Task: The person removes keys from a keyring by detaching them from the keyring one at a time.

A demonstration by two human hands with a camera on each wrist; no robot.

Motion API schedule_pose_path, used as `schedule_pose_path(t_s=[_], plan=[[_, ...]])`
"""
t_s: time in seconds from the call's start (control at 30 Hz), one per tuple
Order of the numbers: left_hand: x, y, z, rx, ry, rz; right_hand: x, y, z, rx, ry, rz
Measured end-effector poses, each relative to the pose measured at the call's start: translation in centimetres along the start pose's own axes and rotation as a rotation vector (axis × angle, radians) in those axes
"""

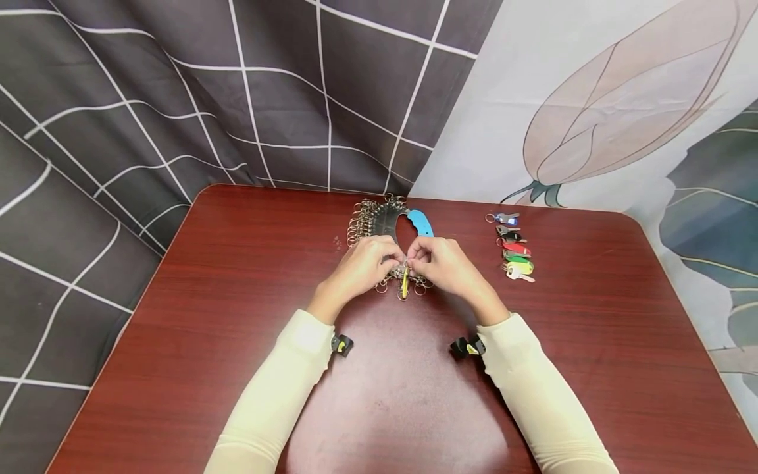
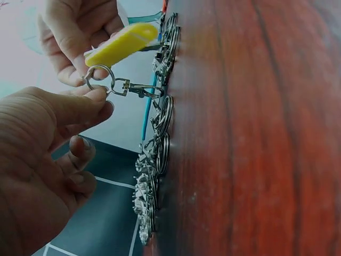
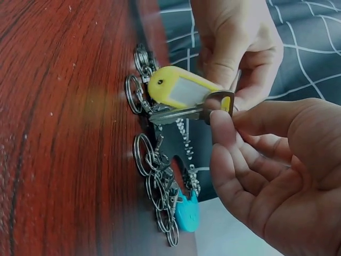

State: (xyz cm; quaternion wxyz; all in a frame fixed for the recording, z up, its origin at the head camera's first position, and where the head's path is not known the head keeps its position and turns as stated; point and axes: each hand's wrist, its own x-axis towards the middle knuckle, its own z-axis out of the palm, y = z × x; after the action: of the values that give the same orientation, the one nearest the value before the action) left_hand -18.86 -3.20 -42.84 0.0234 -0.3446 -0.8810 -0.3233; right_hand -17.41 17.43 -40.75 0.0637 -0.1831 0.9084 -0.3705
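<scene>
A key holder with a black curved body (image 1: pixel 385 222) and a blue handle (image 1: pixel 421 223) lies on the table, fringed with metal clasps and split rings. My left hand (image 1: pixel 368 259) pinches one split ring (image 2: pixel 112 81) between thumb and fingers. That ring hangs from a swivel clasp (image 2: pixel 139 90) on the holder. My right hand (image 1: pixel 445 263) pinches the dark head of a key (image 3: pixel 178 114) close to the same ring. A yellow key tag (image 3: pixel 178 85) with a pale label hangs beside the key. Whether the key is threaded on the ring is hidden by the fingers.
To the right lies a column of keys with tags: blue (image 1: pixel 506 218), black (image 1: pixel 509 234), red (image 1: pixel 516 249), green (image 1: pixel 518 259) and yellow-green (image 1: pixel 522 267). The reddish wooden table (image 1: pixel 379 395) meets a dark gridded curtain (image 1: pixel 284 112) at the back.
</scene>
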Motion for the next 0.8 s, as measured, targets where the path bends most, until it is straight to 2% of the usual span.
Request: schedule_pose_path(t_s=[0.27,0.4,0.6,0.8], plan=[[0.07,0.32,0.04,-0.018,0.014,0.049,-0.03,-0.28,0.22,-0.033,0.052,0.013],[0.11,0.50,0.10,-0.023,0.014,0.047,-0.02,-0.40,0.25,-0.061,0.080,0.012],[0.17,0.73,0.21,-0.075,0.010,-0.037,0.08,-0.35,0.24,-0.084,0.095,0.016],[0.28,0.57,0.47,-0.093,0.036,-0.117,0.05,-0.17,0.17,-0.069,0.079,0.035]])
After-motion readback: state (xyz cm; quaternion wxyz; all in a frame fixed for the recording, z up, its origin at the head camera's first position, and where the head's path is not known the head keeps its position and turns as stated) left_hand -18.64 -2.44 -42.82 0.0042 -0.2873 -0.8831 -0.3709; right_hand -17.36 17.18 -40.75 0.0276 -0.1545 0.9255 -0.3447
